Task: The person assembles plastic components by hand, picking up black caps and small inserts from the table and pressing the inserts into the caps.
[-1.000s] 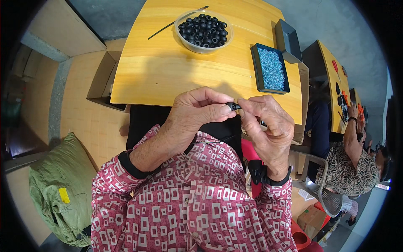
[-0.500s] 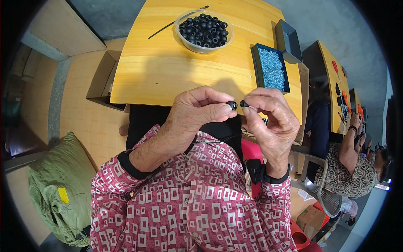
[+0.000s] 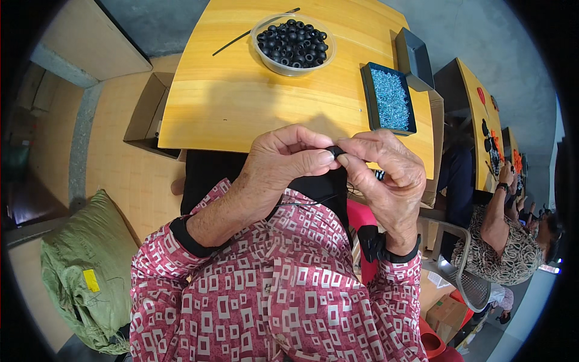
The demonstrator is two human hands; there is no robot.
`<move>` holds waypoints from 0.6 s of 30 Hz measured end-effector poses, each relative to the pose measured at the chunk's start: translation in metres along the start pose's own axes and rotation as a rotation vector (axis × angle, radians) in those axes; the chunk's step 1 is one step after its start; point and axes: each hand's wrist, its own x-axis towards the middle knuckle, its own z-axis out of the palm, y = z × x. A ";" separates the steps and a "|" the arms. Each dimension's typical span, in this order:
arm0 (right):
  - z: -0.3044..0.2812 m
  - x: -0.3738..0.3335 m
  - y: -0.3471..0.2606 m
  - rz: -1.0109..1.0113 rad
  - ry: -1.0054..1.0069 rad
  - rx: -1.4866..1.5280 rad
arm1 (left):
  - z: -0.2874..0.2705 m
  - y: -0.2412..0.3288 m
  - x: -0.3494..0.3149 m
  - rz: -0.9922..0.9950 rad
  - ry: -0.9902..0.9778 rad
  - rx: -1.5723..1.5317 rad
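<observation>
My left hand (image 3: pixel 278 160) pinches a round black bead-like piece (image 3: pixel 333 150) between thumb and forefinger, over my lap just off the table's near edge. Thumb and forefinger of my right hand (image 3: pixel 386 166) meet it from the right, closed on a small black part that is now mostly covered by the fingertips. The two black pieces touch, and how far one sits inside the other is hidden. Beyond my hands, a clear plastic bowl (image 3: pixel 291 70) holds many similar black pieces with holes (image 3: pixel 292 43).
On the wooden table (image 3: pixel 223 120) stand a dark tray (image 3: pixel 370 99) of small bluish clear pieces and another dark tray (image 3: pixel 415 59). A thin black rod (image 3: pixel 232 45) lies behind the bowl. A green sack (image 3: pixel 90 265) is at left. Another person (image 3: pixel 506 235) sits at right.
My right hand has moved slightly left, bringing its small black part against the piece in my left hand. The gap between them has closed. My left hand has hardly moved.
</observation>
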 end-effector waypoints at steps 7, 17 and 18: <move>0.005 -0.004 0.008 -0.006 0.040 0.048 | 0.000 -0.001 -0.002 -0.011 0.007 0.000; 0.008 -0.005 0.013 0.045 0.089 0.072 | 0.000 0.001 -0.001 -0.024 0.018 -0.006; 0.008 -0.005 0.013 0.021 0.072 0.061 | -0.001 0.001 -0.001 -0.023 0.022 -0.008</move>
